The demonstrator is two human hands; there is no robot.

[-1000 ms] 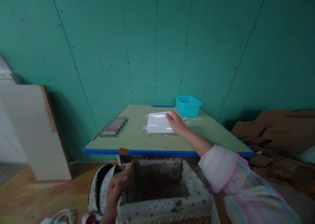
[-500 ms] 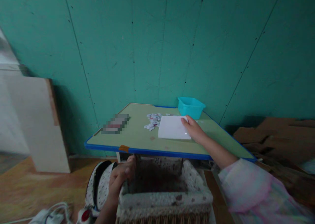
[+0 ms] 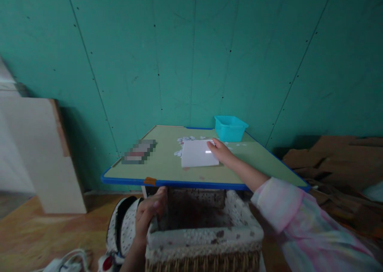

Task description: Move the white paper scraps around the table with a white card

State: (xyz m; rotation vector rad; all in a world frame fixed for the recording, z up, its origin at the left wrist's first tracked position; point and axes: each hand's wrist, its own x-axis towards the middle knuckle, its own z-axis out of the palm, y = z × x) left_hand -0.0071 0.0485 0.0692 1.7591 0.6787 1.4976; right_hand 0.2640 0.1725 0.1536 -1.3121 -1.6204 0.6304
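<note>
My right hand grips the right edge of a flat white card, thumb on top, low over the table. Behind and to the left of the card lies a pile of small white paper scraps, partly covered by it. My left hand is closed around the left rim of a wicker basket, which has a spotted cloth liner. The basket stands at the table's front edge, its mouth facing up and its inside dark.
A turquoise plastic bin stands on the blue-edged table at the back right. A blurred-out flat object lies at the left. Below are a spotted bag and a white cable; cardboard is piled at right.
My right hand has moved the white card left, over more of the paper scraps. The left hand keeps its hold on the basket, and the view has shifted slightly.
</note>
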